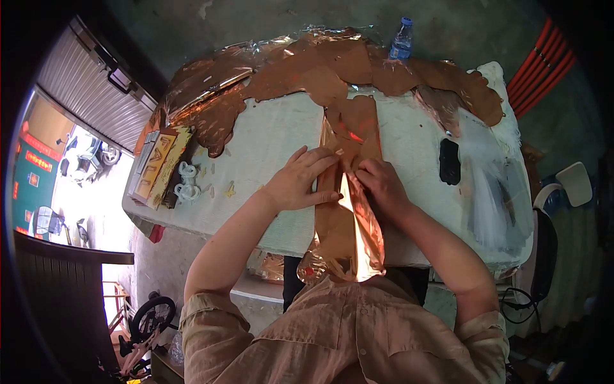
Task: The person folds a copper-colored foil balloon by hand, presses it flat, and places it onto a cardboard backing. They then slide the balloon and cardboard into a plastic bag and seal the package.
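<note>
A long copper-coloured foil piece [336,227] runs down the middle of the white-covered table and over its front edge. My left hand [304,179] lies on its left side, fingers apart, with the thumb pointing right across the foil. On the foil's right side my right hand [382,185] has its fingers curled in at a raised, shiny fold; the fingertips seem to pinch that fold. More copper-coloured foil pieces [307,70] lie overlapping along the far edge of the table.
On the table [275,134] are a bottle [401,40] at the back, a black object [449,161] and clear plastic sheets [489,192] at right, white rings [187,182] and a box of flat pieces [157,168] at left. A chair [572,184] stands right.
</note>
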A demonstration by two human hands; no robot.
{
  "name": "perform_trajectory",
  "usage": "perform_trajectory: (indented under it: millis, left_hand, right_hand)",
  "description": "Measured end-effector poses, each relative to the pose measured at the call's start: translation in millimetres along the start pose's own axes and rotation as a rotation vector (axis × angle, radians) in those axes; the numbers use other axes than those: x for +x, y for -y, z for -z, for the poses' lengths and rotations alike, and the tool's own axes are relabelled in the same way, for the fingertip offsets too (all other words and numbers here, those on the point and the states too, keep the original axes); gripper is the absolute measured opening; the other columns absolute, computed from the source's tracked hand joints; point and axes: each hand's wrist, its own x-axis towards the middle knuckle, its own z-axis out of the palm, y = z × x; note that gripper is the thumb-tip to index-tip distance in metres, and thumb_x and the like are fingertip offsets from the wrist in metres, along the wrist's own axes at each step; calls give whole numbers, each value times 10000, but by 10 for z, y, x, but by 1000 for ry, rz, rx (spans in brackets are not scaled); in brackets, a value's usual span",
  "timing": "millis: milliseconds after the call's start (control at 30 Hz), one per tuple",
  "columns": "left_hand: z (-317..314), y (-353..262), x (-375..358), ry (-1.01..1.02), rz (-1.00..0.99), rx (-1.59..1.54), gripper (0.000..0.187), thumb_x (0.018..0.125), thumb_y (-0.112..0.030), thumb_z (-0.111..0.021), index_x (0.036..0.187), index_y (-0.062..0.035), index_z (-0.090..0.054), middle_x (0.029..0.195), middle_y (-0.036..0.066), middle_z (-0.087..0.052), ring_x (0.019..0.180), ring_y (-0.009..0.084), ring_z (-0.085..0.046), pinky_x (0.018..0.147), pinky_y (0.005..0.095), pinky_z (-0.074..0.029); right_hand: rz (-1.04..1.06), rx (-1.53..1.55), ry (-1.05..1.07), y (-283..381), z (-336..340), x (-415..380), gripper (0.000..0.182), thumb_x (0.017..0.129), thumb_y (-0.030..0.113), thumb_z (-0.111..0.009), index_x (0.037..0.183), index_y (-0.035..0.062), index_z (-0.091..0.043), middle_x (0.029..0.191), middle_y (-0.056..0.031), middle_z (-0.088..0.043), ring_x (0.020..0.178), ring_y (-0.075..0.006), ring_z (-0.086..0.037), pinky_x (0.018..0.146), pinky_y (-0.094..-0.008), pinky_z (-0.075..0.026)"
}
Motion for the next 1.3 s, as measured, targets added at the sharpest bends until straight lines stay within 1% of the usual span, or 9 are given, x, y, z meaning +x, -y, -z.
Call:
perform_trajectory:
  millis: [100, 167, 267, 700, 800, 967, 1033, 1133, 1300]
  left_hand:
    - [25, 18, 0, 17, 35, -54, 689, 857, -439, -645, 1414, -115, -401, 1415, 147, -422, 1344, 323, -377, 1155, 540, -205]
    - [10, 30, -4, 4, 45, -72, 680, 863, -428, -640, 1416, -115, -397, 1411, 142, -430, 1340, 319, -382, 1158, 536, -201]
    - [-40, 53, -3, -49, 16, -54, 677, 847, -482, -644, 1363, -89, -447, 1364, 129, -469, 1316, 304, -411, 1142, 533, -232]
    - [-34, 10, -1, -12, -15, 48, 761, 731, -413, -757, 1353, -99, -452, 1380, 114, -437, 1312, 295, -407, 1140, 510, -249]
    - [-41, 30, 13, -31, -35, 27, 763, 706, -386, -765, 1343, -96, -461, 1366, 122, -442, 1294, 298, -418, 1131, 491, -263]
    - [-21, 0, 14, -21, -19, 30, 773, 692, -389, -767, 1340, -96, -464, 1356, 129, -447, 1292, 304, -417, 1128, 485, -263]
    - [0, -12, 14, -19, -18, 33, 775, 692, -393, -768, 1340, -95, -464, 1362, 128, -444, 1299, 304, -413, 1129, 491, -261]
    - [-13, -9, 9, -14, -14, 27, 782, 694, -401, -768, 1345, -95, -460, 1374, 124, -438, 1310, 303, -405, 1131, 505, -257]
    - [-14, 0, 17, 0, -11, 21, 799, 694, -412, -771, 1354, -93, -452, 1378, 119, -438, 1314, 300, -406, 1137, 515, -251]
  right_hand:
    - [38, -20, 1, 29, 16, -16, 145, 797, 129, -594, 896, 29, -627, 1017, -99, -567, 968, -291, -555, 835, -405, -428]
    - [55, -70, 64, -33, -33, -43, 223, 804, 167, -567, 1000, 84, -634, 1067, -46, -550, 1025, -246, -521, 875, -412, -417]
    - [69, -155, 65, 22, -17, -19, 349, 842, 134, -563, 1172, 24, -537, 1118, -114, -544, 1056, -295, -517, 931, -402, -390]
    - [2, 5, 60, -54, -49, -22, 192, 866, 212, -606, 971, 68, -679, 1072, -69, -568, 1046, -272, -523, 913, -412, -400]
    - [-115, 421, 32, -163, -26, 26, 198, 891, 23, -554, 1061, 28, -654, 1023, -105, -609, 1008, -280, -578, 884, -353, -458]
    - [-567, 963, 90, -180, 105, -3, 234, 903, 35, -547, 1122, -11, -619, 1113, -116, -619, 1102, -264, -566, 962, -340, -442]
    - [-144, 402, 16, -26, 201, -3, 311, 914, 91, -554, 1207, -5, -592, 1247, -145, -575, 1211, -303, -516, 1023, -377, -408]
    - [151, 91, 197, 71, 192, -48, 466, 924, 192, -565, 1344, 3, -492, 1443, -169, -424, 1376, -332, -356, 1121, -424, -304]
    - [70, -39, 444, 114, 188, -119, 650, 938, 317, -528, 1467, 12, -305, 1558, -164, -238, 1462, -325, -170, 1186, -449, -152]
